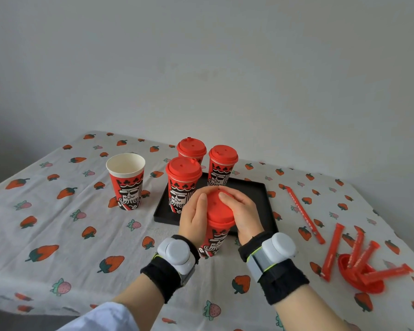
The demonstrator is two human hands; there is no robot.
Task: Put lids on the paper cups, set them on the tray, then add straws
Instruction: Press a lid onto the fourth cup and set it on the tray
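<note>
Red lid point(219, 206) on king-print cup point(214, 242) | left hand point(194, 218), right hand point(244, 211) both grasp lid | straw wrapper point(305, 215) print unreadable

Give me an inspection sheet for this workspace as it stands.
Surface: strawberry-print cloth covers it.
Job's things: three lidded cups at black tray; unlidded cup left of it; wrapped straws and spare lid at right.
Clutter: nothing seen.
Grips: left hand and right hand hold lid on near cup, before the tray.
Cables: nothing seen.
Surroundings: plain grey wall.
</note>
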